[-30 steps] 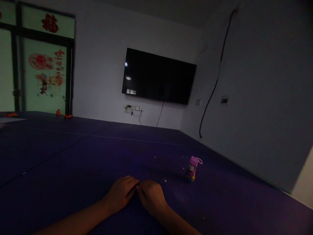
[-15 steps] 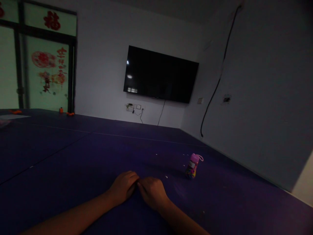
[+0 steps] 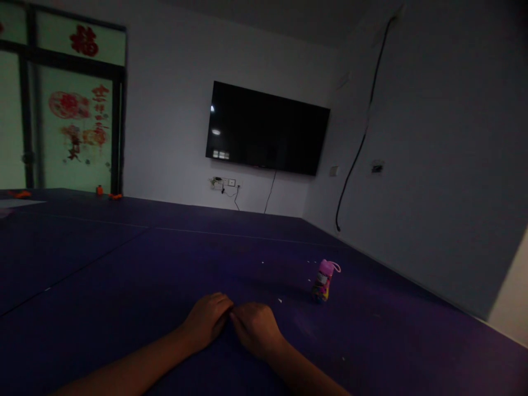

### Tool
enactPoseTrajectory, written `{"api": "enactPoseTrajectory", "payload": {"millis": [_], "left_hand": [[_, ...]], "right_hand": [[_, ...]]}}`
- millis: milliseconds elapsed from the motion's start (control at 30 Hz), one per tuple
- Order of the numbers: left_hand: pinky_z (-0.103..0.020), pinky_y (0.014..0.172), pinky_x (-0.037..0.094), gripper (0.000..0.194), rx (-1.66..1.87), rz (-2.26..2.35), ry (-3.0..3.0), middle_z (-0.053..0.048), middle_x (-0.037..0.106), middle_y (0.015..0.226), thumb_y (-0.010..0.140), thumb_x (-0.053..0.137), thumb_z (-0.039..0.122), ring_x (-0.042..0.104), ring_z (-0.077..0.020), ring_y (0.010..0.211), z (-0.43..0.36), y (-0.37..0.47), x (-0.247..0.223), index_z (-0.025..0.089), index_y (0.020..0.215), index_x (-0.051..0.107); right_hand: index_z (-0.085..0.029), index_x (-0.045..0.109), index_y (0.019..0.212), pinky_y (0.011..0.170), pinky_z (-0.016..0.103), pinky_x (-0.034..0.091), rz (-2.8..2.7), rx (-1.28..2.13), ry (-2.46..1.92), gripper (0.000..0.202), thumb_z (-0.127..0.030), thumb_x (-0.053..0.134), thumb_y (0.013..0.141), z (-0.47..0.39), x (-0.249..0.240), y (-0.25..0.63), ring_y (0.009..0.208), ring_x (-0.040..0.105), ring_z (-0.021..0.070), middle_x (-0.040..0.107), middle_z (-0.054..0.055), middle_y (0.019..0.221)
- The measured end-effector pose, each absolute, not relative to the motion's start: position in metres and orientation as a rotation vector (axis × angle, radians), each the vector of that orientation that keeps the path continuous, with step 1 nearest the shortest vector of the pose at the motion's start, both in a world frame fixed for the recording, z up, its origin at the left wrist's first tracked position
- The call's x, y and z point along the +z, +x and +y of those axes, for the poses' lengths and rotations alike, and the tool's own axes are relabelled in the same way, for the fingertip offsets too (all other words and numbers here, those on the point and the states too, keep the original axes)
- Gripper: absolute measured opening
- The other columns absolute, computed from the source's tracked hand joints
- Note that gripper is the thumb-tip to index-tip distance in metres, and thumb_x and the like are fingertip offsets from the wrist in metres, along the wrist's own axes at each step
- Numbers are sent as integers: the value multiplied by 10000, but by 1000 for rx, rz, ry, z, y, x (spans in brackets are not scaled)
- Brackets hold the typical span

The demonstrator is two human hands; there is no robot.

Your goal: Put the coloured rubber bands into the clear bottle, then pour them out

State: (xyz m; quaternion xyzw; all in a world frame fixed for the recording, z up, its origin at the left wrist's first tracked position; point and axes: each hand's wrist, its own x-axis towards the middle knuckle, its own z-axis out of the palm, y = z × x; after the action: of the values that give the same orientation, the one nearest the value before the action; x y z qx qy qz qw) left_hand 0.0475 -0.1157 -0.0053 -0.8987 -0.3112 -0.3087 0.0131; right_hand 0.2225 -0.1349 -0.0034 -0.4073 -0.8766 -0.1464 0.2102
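My left hand [image 3: 209,320] rests on the dark purple table [image 3: 198,253], its fingers curled inward. Touching it at the fingertips is my right hand [image 3: 256,325], also closed. Whatever lies between or inside the fingers, if anything, is hidden. Off to the right of my right hand stands a small pink bottle [image 3: 323,280] with a loop strap on its lid and a colourful lower part, touched by neither hand. A small white scrap [image 3: 280,301] lies between the bottle and my right hand.
Small orange objects [image 3: 115,196] sit at the table's far left edge, with a white sheet [image 3: 20,203] nearby. Beyond are a wall-mounted television [image 3: 268,129] and a glass door [image 3: 76,126]. A black cable [image 3: 358,154] hangs on the right wall.
The whole view has shifted slightly, with the room appearing a little lower and further left. Both hands keep the same pose, fingertips together; the bottle stays in its place on the table.
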Motion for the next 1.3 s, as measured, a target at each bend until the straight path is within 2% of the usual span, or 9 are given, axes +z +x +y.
{"api": "enactPoseTrajectory", "payload": {"millis": [567, 767, 1033, 1300], "left_hand": [[-282, 611, 397, 161, -924, -1005, -2767, -43, 610, 765, 845, 397, 140, 560, -188, 718, -118, 47, -4, 191, 760, 524], [-284, 637, 402, 160, -873, -1036, -2793, -46, 618, 776, 836, 408, 131, 559, -189, 740, -118, 48, -3, 184, 753, 535], [-296, 698, 424, 171, -930, -1004, -2851, -47, 644, 856, 848, 427, 170, 575, -191, 808, -119, 45, -1, 191, 917, 583], [-287, 658, 407, 191, -889, -1066, -2826, -50, 630, 804, 864, 387, 152, 568, -191, 770, -119, 46, -2, 175, 825, 572]], "right_hand": [[-187, 588, 806, 612, 247, 401, -2478, -408, -1117, 230, -206, 380, 902, -137, 0, 220, 712, 635, 152, 691, 31, 793], [-188, 579, 781, 605, 248, 398, -2490, -425, -1127, 232, -211, 381, 898, -135, -3, 221, 690, 630, 159, 685, 36, 772], [-184, 591, 830, 606, 253, 400, -2468, -394, -1120, 229, -205, 373, 897, -135, -2, 220, 698, 633, 167, 689, 38, 791], [-184, 587, 814, 598, 239, 395, -2464, -412, -1112, 212, -210, 390, 890, -135, -3, 220, 675, 624, 158, 687, 43, 768]]}}
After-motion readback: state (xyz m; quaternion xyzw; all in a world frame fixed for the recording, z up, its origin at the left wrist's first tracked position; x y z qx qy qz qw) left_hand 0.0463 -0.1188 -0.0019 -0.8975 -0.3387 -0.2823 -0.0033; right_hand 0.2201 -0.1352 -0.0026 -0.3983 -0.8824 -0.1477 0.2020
